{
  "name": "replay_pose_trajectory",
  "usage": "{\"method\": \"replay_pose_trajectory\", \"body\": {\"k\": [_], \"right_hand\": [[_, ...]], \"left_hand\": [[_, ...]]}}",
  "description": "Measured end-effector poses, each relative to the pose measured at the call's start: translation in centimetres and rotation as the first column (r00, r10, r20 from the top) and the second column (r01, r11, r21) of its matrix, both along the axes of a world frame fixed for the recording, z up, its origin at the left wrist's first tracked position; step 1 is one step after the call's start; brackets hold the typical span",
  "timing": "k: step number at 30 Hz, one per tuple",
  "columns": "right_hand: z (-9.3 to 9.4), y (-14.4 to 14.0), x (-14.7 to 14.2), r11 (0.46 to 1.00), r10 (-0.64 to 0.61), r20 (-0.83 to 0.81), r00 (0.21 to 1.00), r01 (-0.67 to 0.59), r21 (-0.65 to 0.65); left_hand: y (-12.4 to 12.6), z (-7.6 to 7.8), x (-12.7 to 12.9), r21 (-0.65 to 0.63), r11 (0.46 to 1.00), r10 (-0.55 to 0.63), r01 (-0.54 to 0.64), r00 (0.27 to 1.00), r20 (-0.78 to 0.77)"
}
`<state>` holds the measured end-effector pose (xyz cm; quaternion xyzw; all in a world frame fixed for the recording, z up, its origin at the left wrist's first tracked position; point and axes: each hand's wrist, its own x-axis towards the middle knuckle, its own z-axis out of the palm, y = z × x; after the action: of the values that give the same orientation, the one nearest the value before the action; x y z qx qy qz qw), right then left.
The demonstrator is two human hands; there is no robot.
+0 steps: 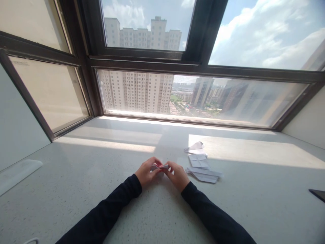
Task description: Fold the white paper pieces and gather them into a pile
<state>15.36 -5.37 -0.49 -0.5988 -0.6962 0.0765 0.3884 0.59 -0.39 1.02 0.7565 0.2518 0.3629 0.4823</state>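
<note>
A small folded piece of white paper (164, 166) is pinched between both hands just above the speckled sill. My left hand (146, 172) grips its left part, thumb below and fingers curled over the top. On the other side my right hand (177, 173) pinches the right end between thumb and fingers. Much of the paper is hidden behind the fingers, so its full shape does not show. Close to the right hand lie more folded papers: a long flat one (205, 175), a creased square (198, 161) and a pointed one (196, 146).
The pale sill (88, 176) reaches to dark window frames (152, 62) at the back. A white curved object (20, 173) lies at the left edge. A dark flat object (318, 194) juts in at the right, and a white cable-like loop (31, 241) at the lower left.
</note>
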Motion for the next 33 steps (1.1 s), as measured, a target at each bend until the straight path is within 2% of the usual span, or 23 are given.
{"method": "replay_pose_trajectory", "body": {"k": [3, 5, 7, 9, 12, 14, 17, 20, 24, 28, 33], "right_hand": [[0.0, -0.1, 0.1, 0.993, 0.01, -0.126, 0.992, -0.025, -0.116], [0.0, -0.9, 0.5, 0.973, 0.056, -0.269, 0.962, -0.112, -0.2], [0.1, -2.3, 1.5, 0.929, 0.08, -0.428, 0.9, -0.223, -0.295], [0.3, -4.5, 3.2, 0.878, 0.038, -0.522, 0.852, -0.278, -0.389], [0.8, -7.8, 6.7, 0.817, -0.081, -0.533, 0.842, -0.25, -0.519], [1.3, -9.5, 9.1, 0.799, -0.173, -0.487, 0.856, -0.167, -0.578], [1.7, -10.3, 11.6, 0.773, -0.252, -0.396, 0.883, -0.062, -0.631], [1.5, -9.7, 12.8, 0.762, -0.264, -0.27, 0.926, 0.028, -0.647], [1.3, -8.9, 13.0, 0.774, -0.241, 0.021, 0.97, 0.205, -0.599], [1.7, -8.9, 12.1, 0.764, -0.299, 0.305, 0.904, 0.418, -0.491], [2.3, -9.3, 11.2, 0.711, -0.43, 0.365, 0.826, 0.559, -0.427]], "left_hand": [[-0.1, 0.0, -0.1, 0.011, 1.0, -0.02, 0.021, 0.999, -0.046], [-0.4, -0.1, -0.2, -0.016, 0.996, -0.085, 0.085, 0.995, -0.05], [-0.6, -0.2, -0.2, -0.055, 0.984, -0.174, 0.172, 0.984, -0.041], [-0.7, -0.2, -0.1, -0.084, 0.972, -0.221, 0.218, 0.975, -0.028], [-0.6, -0.4, 0.0, -0.076, 0.978, -0.2, 0.196, 0.979, -0.038], [-0.4, -0.5, 0.2, -0.057, 0.982, -0.183, 0.179, 0.981, -0.066], [-0.2, -0.7, 0.3, -0.064, 0.98, -0.194, 0.188, 0.976, -0.102], [-0.2, -0.8, 0.2, -0.079, 0.978, -0.202, 0.194, 0.972, -0.121], [-0.2, -1.0, 0.1, -0.101, 0.978, -0.192, 0.182, 0.976, -0.107], [-0.1, -1.2, 0.2, -0.116, 0.977, -0.194, 0.182, 0.975, -0.109], [0.0, -1.3, 0.3, -0.1, 0.976, -0.205, 0.193, 0.969, -0.138]]}}
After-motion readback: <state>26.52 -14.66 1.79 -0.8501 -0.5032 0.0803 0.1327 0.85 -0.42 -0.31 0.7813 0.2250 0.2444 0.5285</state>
